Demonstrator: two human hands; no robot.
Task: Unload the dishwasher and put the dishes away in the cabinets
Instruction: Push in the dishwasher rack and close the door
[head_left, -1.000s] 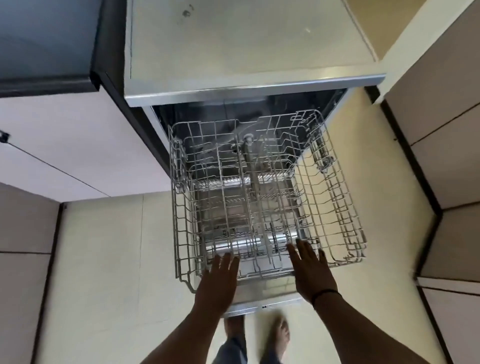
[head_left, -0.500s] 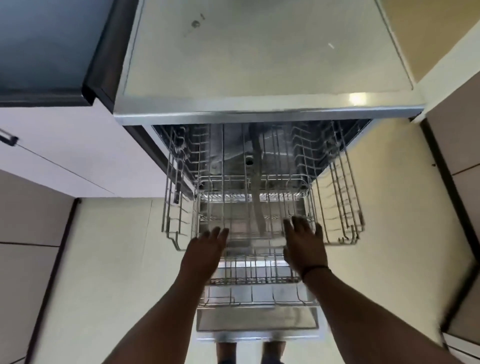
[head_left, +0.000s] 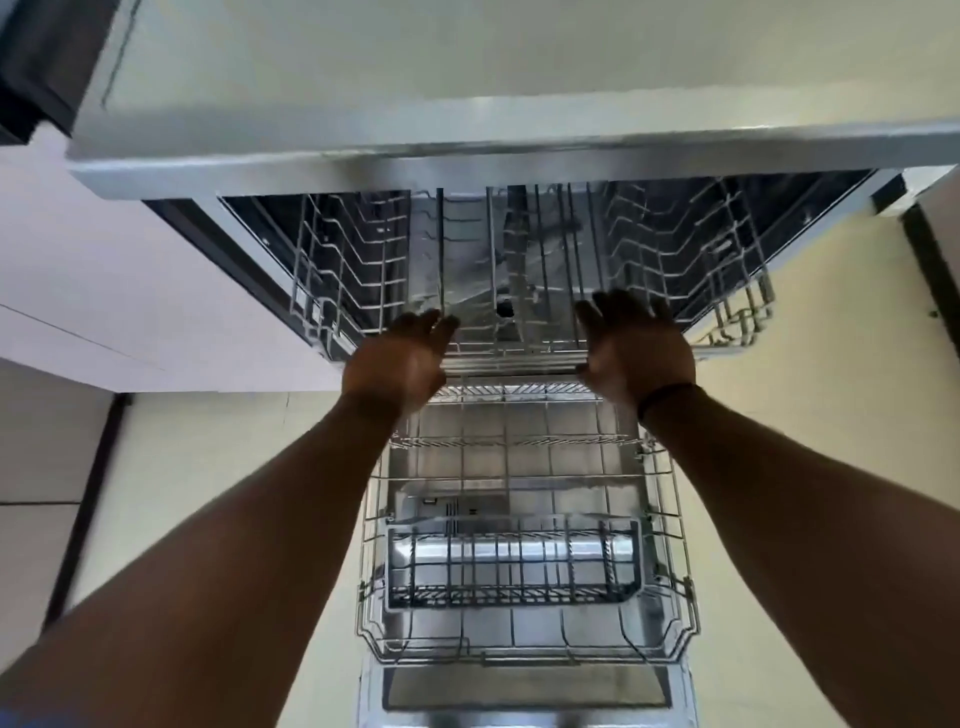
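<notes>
The dishwasher (head_left: 363, 156) stands open below a pale countertop. Its upper wire rack (head_left: 353, 270) sits almost wholly inside the tub and holds no dishes. My left hand (head_left: 400, 358) and my right hand (head_left: 636, 348) press flat against the rack's front edge, fingers spread, holding nothing. Below them the lower wire rack (head_left: 670, 519) is pulled out over the lowered door (head_left: 524, 691). It carries only an empty dark cutlery basket (head_left: 514, 566).
White cabinet fronts (head_left: 130, 291) run along the left of the dishwasher, and a dark skirting strip (head_left: 930, 270) marks more cabinets on the right. Pale floor tiles (head_left: 208, 467) lie on both sides of the open door.
Both hands have pushed the upper rack back into the dishwasher. The lower rack and the cutlery basket, hidden under it before, now show. The view has moved closer.
</notes>
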